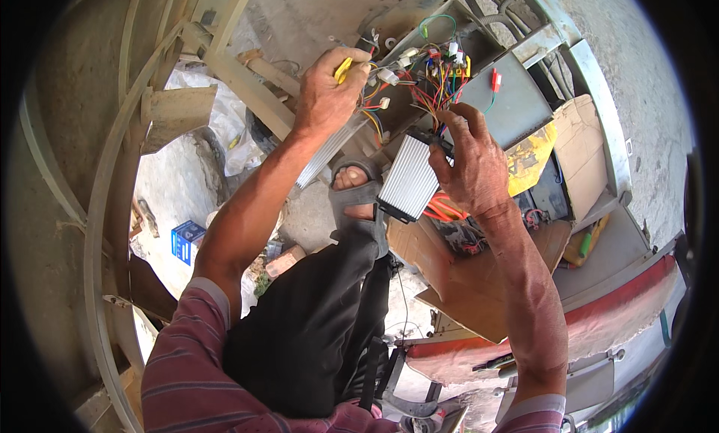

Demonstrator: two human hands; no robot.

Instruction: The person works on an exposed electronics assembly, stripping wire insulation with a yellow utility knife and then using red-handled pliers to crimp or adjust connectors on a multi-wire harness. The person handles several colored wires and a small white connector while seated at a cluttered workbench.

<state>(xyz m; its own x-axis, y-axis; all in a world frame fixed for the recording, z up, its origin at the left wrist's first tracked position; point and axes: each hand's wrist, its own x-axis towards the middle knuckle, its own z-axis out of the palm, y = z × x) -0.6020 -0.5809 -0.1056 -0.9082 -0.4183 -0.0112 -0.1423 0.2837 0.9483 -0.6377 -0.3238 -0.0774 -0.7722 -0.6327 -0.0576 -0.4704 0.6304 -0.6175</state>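
My left hand point(333, 88) is closed around a small yellow piece point(343, 70), perhaps a tool handle; its far end is hidden. Just beyond its fingertips are white plug connectors point(388, 76) on thin coloured wires. With curled fingers, my right hand point(473, 159) grips the wired end of a silver finned controller box point(410, 178) with black end caps. Its thumb lies at the box's edge and the fingertips reach the wires. A tangle of coloured wires point(442, 77) with several plugs rises beyond that end. A red connector point(496, 81) lies on the grey metal panel point(517, 107).
A second finned metal piece point(329, 157) lies below my left forearm. Cardboard point(487, 276), a yellow sheet point(532, 159) and a green-handled screwdriver point(585, 244) lie to the right. Curved metal frame bars point(93, 246) stand left. A blue box point(186, 240) sits on the ground near my sandalled foot point(352, 180).
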